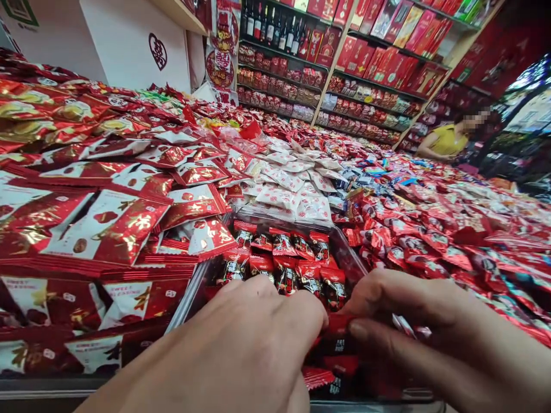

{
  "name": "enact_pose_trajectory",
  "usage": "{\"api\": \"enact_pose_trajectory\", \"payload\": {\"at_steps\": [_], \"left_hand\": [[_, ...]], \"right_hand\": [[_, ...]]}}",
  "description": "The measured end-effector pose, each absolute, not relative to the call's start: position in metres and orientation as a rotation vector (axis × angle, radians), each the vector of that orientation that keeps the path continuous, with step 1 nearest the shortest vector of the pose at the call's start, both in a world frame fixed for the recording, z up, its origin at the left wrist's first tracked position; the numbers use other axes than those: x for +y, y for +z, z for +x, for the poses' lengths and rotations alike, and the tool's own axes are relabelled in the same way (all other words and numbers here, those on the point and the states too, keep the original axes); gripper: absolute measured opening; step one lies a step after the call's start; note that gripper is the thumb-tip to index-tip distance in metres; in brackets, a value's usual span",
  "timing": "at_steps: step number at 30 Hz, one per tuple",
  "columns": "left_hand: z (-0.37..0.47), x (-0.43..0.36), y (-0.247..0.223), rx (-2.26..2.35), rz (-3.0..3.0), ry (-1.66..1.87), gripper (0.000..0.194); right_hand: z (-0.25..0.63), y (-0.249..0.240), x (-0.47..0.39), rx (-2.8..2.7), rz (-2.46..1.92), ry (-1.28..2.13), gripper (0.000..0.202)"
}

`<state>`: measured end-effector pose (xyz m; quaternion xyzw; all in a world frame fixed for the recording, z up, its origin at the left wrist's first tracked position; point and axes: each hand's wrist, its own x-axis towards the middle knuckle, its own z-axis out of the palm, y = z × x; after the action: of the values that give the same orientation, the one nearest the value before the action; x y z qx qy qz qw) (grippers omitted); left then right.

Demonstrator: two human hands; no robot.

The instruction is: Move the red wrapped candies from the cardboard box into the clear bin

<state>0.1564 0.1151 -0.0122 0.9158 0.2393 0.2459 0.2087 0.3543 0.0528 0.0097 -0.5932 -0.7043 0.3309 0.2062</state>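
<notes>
Small red-and-black candy packets [286, 275] stand in rows inside a clear plastic tray [183, 307] in front of me. My left hand [258, 338] reaches over the tray's near half with its fingers curled down. Its fingertips are hidden, so what they hold does not show. From the right, my right hand [413, 327] pinches the edge of a red-and-black candy packet [338, 335] between thumb and forefinger, close beside the left knuckles. More such packets lie beneath, partly covered by both hands.
Red-and-white snack packets [103, 221] are heaped left of the tray. White packets [293, 195] lie behind it, and red wrapped sweets [413, 246] spread to the right. Shelves with bottles and boxes [297, 63] line the back. A person in yellow [447, 140] is at the far right.
</notes>
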Motion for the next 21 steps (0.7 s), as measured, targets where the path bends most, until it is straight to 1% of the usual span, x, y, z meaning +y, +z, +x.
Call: {"api": "enact_pose_trajectory", "payload": {"at_steps": [3,7,9,16,21], "left_hand": [[0.156,0.115,-0.012,0.660,2.663,0.684,0.025],[0.155,0.113,-0.010,0.656,2.655,0.688,0.015],[0.153,0.112,-0.010,0.678,2.623,0.689,0.014],[0.147,0.109,-0.011,0.754,2.575,0.688,0.017],[0.148,0.110,-0.009,0.780,2.572,0.731,0.025]], "right_hand": [[0.350,0.011,0.055,-2.102,-1.679,0.821,0.010],[0.343,0.016,0.058,-2.183,-1.710,0.688,0.013],[0.341,0.018,0.057,-2.215,-1.737,0.630,0.014],[0.346,0.020,0.055,-2.319,-1.818,0.594,0.015],[0.346,0.017,0.061,-2.380,-1.842,0.573,0.013]]}}
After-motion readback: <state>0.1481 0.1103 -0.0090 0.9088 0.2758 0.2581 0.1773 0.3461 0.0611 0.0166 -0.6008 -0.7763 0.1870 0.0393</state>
